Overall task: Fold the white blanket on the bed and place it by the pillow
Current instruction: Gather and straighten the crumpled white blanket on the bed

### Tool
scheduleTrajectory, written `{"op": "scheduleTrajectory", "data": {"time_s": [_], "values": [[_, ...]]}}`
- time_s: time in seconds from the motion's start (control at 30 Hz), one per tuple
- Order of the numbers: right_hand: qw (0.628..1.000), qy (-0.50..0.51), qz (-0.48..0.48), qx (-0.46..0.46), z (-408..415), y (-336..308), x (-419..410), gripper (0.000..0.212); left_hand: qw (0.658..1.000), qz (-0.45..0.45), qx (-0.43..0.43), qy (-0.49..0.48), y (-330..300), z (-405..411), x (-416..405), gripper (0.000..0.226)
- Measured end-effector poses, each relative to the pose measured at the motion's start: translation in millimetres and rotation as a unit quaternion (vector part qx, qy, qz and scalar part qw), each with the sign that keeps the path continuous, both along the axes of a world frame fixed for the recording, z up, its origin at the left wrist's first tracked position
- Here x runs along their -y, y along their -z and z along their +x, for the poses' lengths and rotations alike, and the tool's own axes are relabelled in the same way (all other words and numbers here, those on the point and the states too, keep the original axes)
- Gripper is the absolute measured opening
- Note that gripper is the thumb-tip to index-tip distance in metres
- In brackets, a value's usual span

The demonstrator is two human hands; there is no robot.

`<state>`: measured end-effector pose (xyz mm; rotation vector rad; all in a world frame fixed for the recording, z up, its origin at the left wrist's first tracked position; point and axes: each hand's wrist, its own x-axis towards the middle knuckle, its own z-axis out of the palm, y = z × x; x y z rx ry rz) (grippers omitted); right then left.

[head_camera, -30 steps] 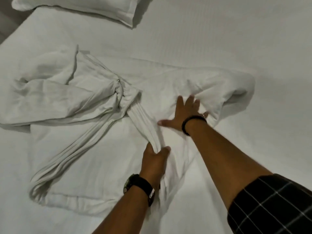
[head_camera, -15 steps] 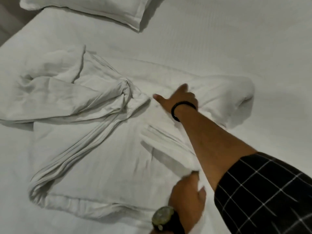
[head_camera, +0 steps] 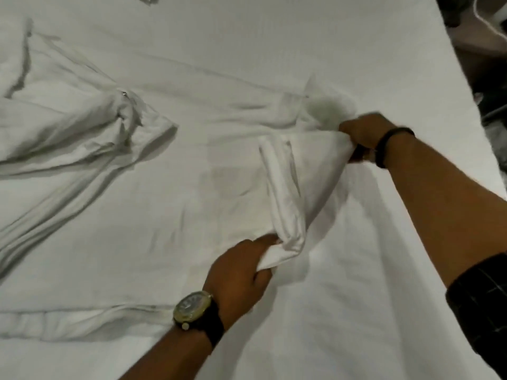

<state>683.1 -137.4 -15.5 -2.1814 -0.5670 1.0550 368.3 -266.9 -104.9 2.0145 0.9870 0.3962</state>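
White cloth, the blanket (head_camera: 170, 204), lies spread and rumpled across the bed (head_camera: 343, 45), and both hands have hold of a gathered band of it at the right side. The left hand (head_camera: 238, 275) is closed tight around the near end of that band, fingers curled under and thumb over, so its grip is fully shut on the fabric. The right hand (head_camera: 365, 133), farther up the bed and a little blurred, is also clenched into a fist on the far end of the same band. Between the two grips the cloth runs as a thick folded strip, slightly raised off the bed. To the left of the left grip the blanket stretches out flat, then bunches into a twisted knot of folds well apart from both hands, with a doubled hem lying along the near edge. A watch (head_camera: 192, 308) with a dark strap sits on the left wrist, a dark band (head_camera: 389, 144) on the right wrist, and a dark checked sleeve (head_camera: 480, 303) covers the upper right arm. Beyond the right grip, dark clutter shows past the bed's edge.
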Motion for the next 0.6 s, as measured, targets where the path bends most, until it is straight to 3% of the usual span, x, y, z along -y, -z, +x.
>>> {"op": "scheduleTrajectory", "data": {"time_s": [0.13,0.27,0.3,0.37,0.43,0.47,0.53,0.6], "values": [[0.993,0.104,-0.057,-0.001,57,22,100,0.029,0.992,0.066,-0.067,0.088,-10,22,10,0.040],[0.982,0.098,-0.156,0.029,70,40,178,0.015,0.975,0.118,-0.117,0.145,-2,38,22,0.030],[0.986,0.098,-0.127,0.050,72,44,179,0.019,0.973,0.128,-0.125,0.145,0,39,24,0.031],[0.992,0.105,-0.021,0.072,73,45,165,0.054,0.969,0.144,-0.135,0.146,0,42,26,0.033],[0.991,0.090,0.045,0.085,77,49,135,0.092,0.965,0.170,-0.137,0.145,-2,49,28,0.040],[0.993,0.066,0.047,0.089,76,51,120,0.101,0.964,0.176,-0.142,0.142,-4,54,29,0.048],[0.992,-0.007,0.001,0.123,72,56,95,0.098,0.965,0.155,-0.169,0.125,-16,66,32,0.069],[0.985,-0.047,-0.034,0.163,71,65,87,0.079,0.968,0.104,-0.211,0.091,-29,86,35,0.088]]}}
